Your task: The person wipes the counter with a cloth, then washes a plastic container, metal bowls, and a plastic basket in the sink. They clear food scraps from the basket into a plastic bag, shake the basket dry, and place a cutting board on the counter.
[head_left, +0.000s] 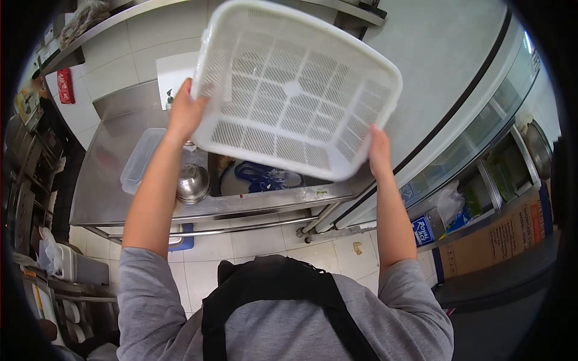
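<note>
A large white slotted plastic basket (293, 90) is held up in front of me, tilted so that its lattice bottom shows. My left hand (188, 111) grips its left rim, and my right hand (379, 150) has hold of the lower right side. Beneath the basket is a metal sink (220, 186) with a blue item (265, 176) inside, partly covered by the basket. Left of the sink, a shiny steel bowl (193, 184) stands on the steel counter (114, 156). A clear plastic container (143, 159) lies behind my left forearm.
A pump bottle (169, 99) stands by the back wall. To the right is a tall cabinet (445, 72) beside glass-fronted shelving (475, 144), with a cardboard box (503, 240) below. A grey bin (84, 265) sits on the floor at left. A wall shelf (120, 21) runs overhead.
</note>
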Demonstrator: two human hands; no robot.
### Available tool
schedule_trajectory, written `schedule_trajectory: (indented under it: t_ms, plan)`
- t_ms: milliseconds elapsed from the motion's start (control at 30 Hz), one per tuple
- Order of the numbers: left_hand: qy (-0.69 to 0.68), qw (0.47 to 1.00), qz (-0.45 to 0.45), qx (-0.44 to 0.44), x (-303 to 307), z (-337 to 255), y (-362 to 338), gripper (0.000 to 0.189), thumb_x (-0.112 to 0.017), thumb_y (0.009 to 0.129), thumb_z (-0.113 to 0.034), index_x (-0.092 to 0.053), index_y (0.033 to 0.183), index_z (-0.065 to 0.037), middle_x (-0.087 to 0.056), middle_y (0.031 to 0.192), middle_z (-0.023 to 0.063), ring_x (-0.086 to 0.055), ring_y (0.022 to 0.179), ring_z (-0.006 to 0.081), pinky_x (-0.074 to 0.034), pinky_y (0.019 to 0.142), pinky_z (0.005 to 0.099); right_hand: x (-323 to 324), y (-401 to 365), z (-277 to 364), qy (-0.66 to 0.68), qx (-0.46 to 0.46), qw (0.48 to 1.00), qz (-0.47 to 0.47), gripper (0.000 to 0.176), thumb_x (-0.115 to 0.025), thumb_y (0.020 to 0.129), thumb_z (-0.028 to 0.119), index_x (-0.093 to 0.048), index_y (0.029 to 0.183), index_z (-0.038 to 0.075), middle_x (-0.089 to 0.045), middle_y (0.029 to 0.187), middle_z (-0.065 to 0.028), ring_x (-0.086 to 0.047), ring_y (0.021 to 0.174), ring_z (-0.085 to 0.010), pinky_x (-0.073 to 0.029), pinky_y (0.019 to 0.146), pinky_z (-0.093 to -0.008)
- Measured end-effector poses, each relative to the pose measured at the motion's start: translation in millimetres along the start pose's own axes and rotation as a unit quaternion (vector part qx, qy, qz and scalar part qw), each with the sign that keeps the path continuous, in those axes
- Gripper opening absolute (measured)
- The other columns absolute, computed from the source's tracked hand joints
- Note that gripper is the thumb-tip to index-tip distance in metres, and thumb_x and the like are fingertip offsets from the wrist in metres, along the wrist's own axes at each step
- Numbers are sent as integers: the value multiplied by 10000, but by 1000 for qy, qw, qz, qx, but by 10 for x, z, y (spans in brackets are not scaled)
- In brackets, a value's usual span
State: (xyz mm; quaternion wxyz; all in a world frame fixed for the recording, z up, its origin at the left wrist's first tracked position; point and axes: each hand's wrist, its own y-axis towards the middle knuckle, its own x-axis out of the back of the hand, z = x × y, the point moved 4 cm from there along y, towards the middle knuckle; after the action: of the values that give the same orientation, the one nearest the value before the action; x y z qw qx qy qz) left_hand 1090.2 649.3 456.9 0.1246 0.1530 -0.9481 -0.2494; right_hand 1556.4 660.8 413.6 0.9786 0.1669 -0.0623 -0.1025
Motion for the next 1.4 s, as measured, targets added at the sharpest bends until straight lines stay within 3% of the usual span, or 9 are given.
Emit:
schedule_trajectory:
  t_ms: [100,300,433,467,533,767,933,1233,1400]
  plan:
    - [137,983,-67,-101,14,-619,-102,402,-585,796,25,-527,1191,-19,-631,1157,165,-626,1007,317,-484,888,357,-41,248,-38,-311,162,935,-62,538,-463,1011,351,-382,1382,-30,-447,1399,-190,-468,1237,-307,-390,1002,-376]
    - [389,867,4,-311,-815,-530,-1122,103,-594,746,-9,-558,790,-95,-433,1466,87,-395,1351,349,-313,1076,579,-448,-228,679,130,131,980,-80,668,-416,1005,451,-274,1461,-16,-308,1510,-175,-293,1398,-277,-267,1121,-388]
    - [400,884,143,-195,-1222,648,-2521,130,-608,767,-102,-660,830,-203,-390,1488,86,-343,1375,300,-205,1094,600,-637,-1128,-1326,171,-275,941,99,700,-523,963,449,-311,1454,-3,-308,1507,-213,-320,1389,-312,-271,1125,-469]
    - [402,884,140,-195,-1225,765,-2621,130,-608,767,-102,-660,830,-203,-390,1488,86,-343,1375,300,-205,1094,600,-639,-1519,-1542,239,-405,870,148,615,-628,905,446,-493,1285,-18,-583,1206,-191,-585,1106,-281,-497,907,-439]
    - [417,869,188,-187,-1259,870,-2823,138,-603,773,-111,-657,853,-209,-384,1490,94,-351,1368,287,-205,1095,593,-429,-1841,-2252,219,-498,836,72,354,-643,910,318,-577,1008,-15,-606,829,-96,-605,723,-172,-516,592,-297]
    - [510,795,81,-320,-1311,-390,-2116,88,-604,777,-123,-572,838,-179,-371,1507,-30,-325,1385,285,-250,1088,632,-371,-1176,-1029,247,-406,873,108,92,-500,889,77,-535,926,1,-579,798,-98,-561,670,-149,-419,532,-254]
    - [496,794,31,-349,-1424,-389,-2552,98,-612,784,-151,-518,788,-180,-397,1499,-50,-298,1409,291,-252,1104,592,-157,-1420,-749,297,-226,918,131,189,-392,956,106,-521,1065,21,-614,964,-96,-572,748,-158,-456,643,-282]
    - [438,856,167,-218,-1846,50,-3286,96,-616,778,-119,-568,856,-149,-338,1529,38,-276,1409,357,-207,1110,636,478,-1940,-1731,164,-341,913,154,272,-380,953,145,-507,1118,-30,-628,920,-138,-607,699,-175,-497,564,-292]
    - [515,801,76,-296,-1677,-609,-2537,97,-593,777,-110,-526,848,-109,-358,1516,70,-309,1397,351,-239,1093,635,415,-1350,-359,220,-224,927,205,375,-385,1025,380,-542,1104,49,-634,860,-57,-598,710,-152,-474,648,-294]
